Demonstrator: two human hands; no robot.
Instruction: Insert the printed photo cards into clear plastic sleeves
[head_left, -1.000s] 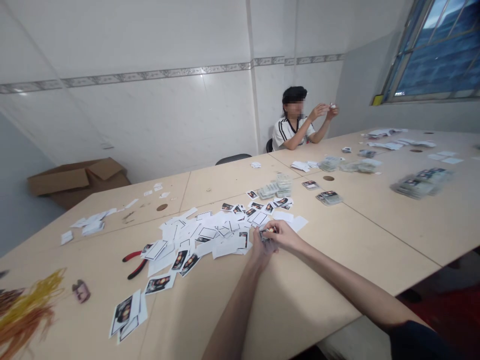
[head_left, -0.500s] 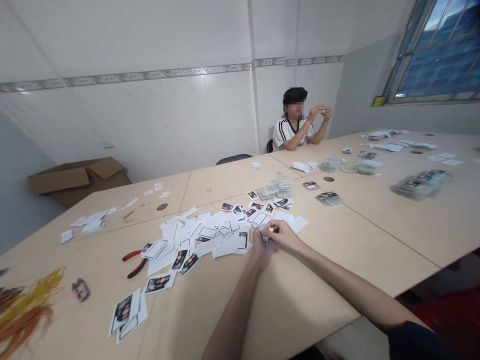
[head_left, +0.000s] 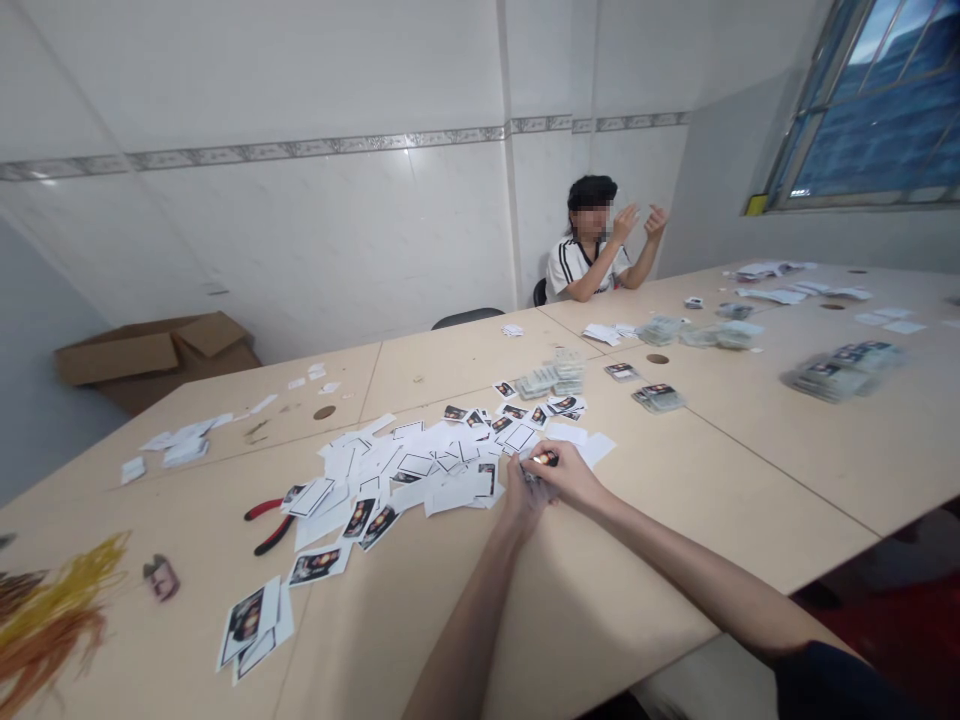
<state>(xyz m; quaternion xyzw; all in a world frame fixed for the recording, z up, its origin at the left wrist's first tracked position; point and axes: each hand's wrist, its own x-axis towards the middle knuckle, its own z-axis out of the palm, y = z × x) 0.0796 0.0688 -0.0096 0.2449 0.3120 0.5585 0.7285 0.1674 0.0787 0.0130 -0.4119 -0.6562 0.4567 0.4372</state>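
Above the near edge of a spread of paper, my left hand (head_left: 523,497) is closed round a small printed card (head_left: 547,458) with a dark picture and a bright spot. My right hand (head_left: 571,474) pinches the same card from the right, its fingers covering much of it. Whether a clear case lies under the card is too small to tell. Just beyond and to the left are loose white slips (head_left: 450,455) and cut picture cards (head_left: 379,527). Stacks of clear-cased cards (head_left: 555,375) stand farther back.
Red-handled pliers (head_left: 271,530) lie left of the paper. Yellow and orange cords (head_left: 67,600) and a small pinkish object (head_left: 161,578) are at far left. More case stacks (head_left: 847,368) sit to the right. Across the table (head_left: 750,480) sits a person (head_left: 589,260), hands raised.
My hands stay almost in place on the card, with only a slight shift of the fingers. The person across the table has moved their hands apart.
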